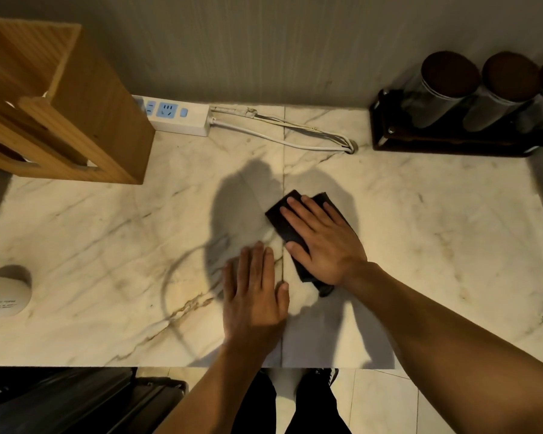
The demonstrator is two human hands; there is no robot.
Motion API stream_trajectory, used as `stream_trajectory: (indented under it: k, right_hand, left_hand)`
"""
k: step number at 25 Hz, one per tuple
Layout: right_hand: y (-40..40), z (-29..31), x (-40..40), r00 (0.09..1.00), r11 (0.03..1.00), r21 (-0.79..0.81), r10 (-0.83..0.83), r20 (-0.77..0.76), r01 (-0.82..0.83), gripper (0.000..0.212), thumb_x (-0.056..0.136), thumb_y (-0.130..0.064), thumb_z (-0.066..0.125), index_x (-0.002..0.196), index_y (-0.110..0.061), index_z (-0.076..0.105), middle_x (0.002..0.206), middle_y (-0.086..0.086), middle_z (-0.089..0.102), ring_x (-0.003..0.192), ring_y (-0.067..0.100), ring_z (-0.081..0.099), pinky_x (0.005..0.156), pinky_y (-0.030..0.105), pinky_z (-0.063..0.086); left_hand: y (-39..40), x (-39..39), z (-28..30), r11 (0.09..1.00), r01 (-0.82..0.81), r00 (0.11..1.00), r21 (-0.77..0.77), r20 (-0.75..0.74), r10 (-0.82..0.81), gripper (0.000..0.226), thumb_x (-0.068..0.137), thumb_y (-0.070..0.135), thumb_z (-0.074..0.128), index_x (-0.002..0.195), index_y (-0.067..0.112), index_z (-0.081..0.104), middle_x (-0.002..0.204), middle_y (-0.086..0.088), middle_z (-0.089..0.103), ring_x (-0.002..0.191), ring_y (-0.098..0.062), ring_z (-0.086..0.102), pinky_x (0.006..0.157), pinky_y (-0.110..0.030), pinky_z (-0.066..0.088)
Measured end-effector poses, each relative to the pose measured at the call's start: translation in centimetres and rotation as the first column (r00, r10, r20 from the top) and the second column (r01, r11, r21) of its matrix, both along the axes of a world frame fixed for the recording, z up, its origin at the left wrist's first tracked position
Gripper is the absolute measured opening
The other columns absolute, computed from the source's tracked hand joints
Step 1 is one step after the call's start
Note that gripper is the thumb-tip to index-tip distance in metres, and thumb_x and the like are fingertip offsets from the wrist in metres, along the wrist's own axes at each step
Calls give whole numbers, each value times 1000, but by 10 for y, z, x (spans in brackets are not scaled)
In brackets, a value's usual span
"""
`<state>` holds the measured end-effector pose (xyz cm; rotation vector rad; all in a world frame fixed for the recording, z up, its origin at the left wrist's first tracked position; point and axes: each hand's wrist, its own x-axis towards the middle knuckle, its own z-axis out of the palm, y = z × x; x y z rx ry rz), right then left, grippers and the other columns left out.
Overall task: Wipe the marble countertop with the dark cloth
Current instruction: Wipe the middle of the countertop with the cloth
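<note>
A dark folded cloth lies flat on the white veined marble countertop, just right of its centre seam. My right hand presses down on the cloth with fingers spread, covering most of it. My left hand rests palm-down on the bare marble beside the cloth, to its near left, with fingers together and nothing in it.
A wooden box stands at the back left. A white power strip and its cable run along the wall. Dark-lidded jars in a black rack sit back right. A white round object is at the left edge.
</note>
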<state>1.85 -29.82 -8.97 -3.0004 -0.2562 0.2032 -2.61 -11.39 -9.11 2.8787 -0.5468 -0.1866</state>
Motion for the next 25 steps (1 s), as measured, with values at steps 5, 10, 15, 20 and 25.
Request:
stream_trajectory:
  k: [5, 10, 15, 20, 25]
  right_hand:
    - [-10, -4, 32, 993, 993, 12, -121, 6, 121, 63, 96, -53, 21, 152, -25, 14, 161, -3, 12, 148, 16, 5, 119, 42, 7]
    - [-12, -8, 58, 940, 940, 56, -339, 22, 338, 64, 94, -54, 18, 152, -27, 11, 162, -3, 9, 148, 17, 2, 119, 42, 4]
    - [-8, -10, 65, 820, 820, 67, -571, 26, 569, 65, 95, -53, 17, 152, -23, 11, 162, 2, 10, 147, 26, 4, 119, 46, 3]
    - [-1, -7, 58, 645, 639, 98, -763, -48, 763, 67, 97, -52, 16, 153, -20, 3, 162, 5, 2, 147, 29, -1, 119, 48, 0]
    - [6, -2, 37, 527, 515, 128, -846, -86, 848, 69, 96, -53, 17, 153, -17, 1, 162, 6, -1, 147, 29, -5, 118, 48, -1]
  left_hand:
    - [0, 1, -4, 1000, 13, 1000, 18, 5, -13, 59, 94, 38, 37, 144, 7, 39, 153, -12, 36, 144, -31, 26, 113, -55, 23]
    - [1, 4, -7, 1000, -2, 1000, 19, -7, 2, 63, 88, 40, 45, 143, 10, 39, 153, -8, 38, 144, -27, 22, 115, -52, 18]
    - [2, 4, -8, 1000, -13, 1000, 4, -28, 13, 65, 88, 42, 44, 147, 14, 34, 153, -5, 37, 145, -26, 21, 117, -50, 14]
    - [1, 3, -7, 1000, -17, 999, 20, -33, 18, 64, 90, 43, 41, 147, 15, 34, 154, -5, 36, 145, -25, 20, 117, -50, 13]
    - [1, 2, -7, 1000, -7, 1000, 30, -4, 7, 62, 91, 41, 41, 146, 12, 35, 154, -7, 36, 145, -26, 21, 117, -52, 16]
